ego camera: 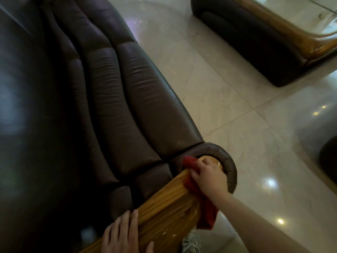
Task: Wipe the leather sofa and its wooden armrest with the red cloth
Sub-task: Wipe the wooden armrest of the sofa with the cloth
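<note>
A dark brown leather sofa (109, 99) fills the left and middle of the head view. Its glossy wooden armrest (164, 203) runs along the near end, capped by a rounded leather roll (228, 161). My right hand (209, 178) presses the red cloth (206, 207) onto the far end of the armrest, close to the leather roll; part of the cloth hangs down over the armrest's outer side. My left hand (122, 232) lies flat with fingers spread on the near end of the armrest, holding nothing.
Pale shiny floor tiles (228, 99) lie to the right. A second dark sofa with a wooden armrest (264, 39) stands at the upper right. A dark round object (330, 157) sits at the right edge. A grey shoe (191, 241) shows below the armrest.
</note>
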